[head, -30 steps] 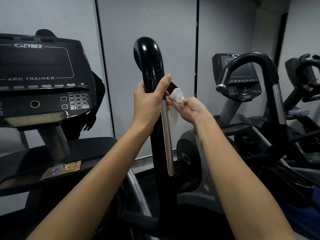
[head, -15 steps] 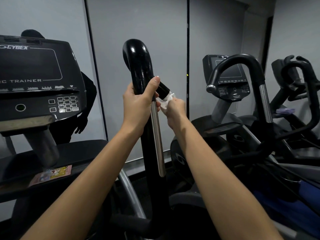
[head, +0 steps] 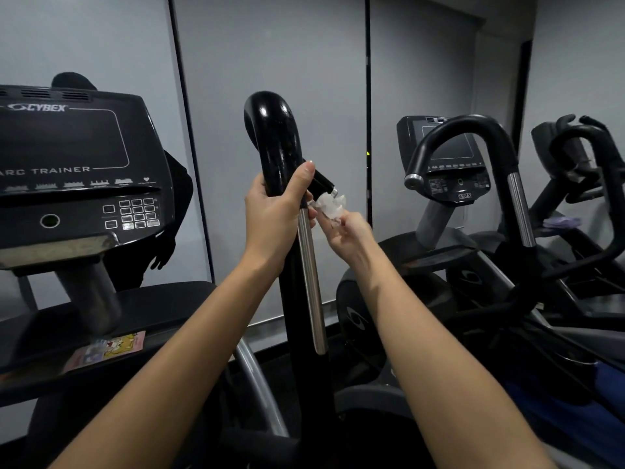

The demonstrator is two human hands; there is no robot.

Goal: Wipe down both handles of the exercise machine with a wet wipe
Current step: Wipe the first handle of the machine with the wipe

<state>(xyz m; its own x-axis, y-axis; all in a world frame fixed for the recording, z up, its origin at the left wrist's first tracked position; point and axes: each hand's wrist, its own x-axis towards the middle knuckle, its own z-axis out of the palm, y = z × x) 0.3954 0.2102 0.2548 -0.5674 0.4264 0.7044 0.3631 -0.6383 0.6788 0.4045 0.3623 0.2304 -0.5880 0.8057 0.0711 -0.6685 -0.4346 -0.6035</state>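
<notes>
left hand (head: 275, 216) grips handle (head: 274, 143) | right hand (head: 348, 231) pinches wet wipe (head: 329, 204) beside it

A gym: Cybex arc trainer console (head: 67, 170) beside more exercise machines (head: 473, 204).

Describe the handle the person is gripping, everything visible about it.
The handle is a thick, glossy black post, upright, its top curving over toward the left and away from the camera. A brushed silver metal strip runs down its right side below the grip. A short black stub with a metal tip sticks out to the right. The left hand wraps around it, thumb up on the front. The right hand presses a crumpled white wet wipe against the stub's end.
</notes>
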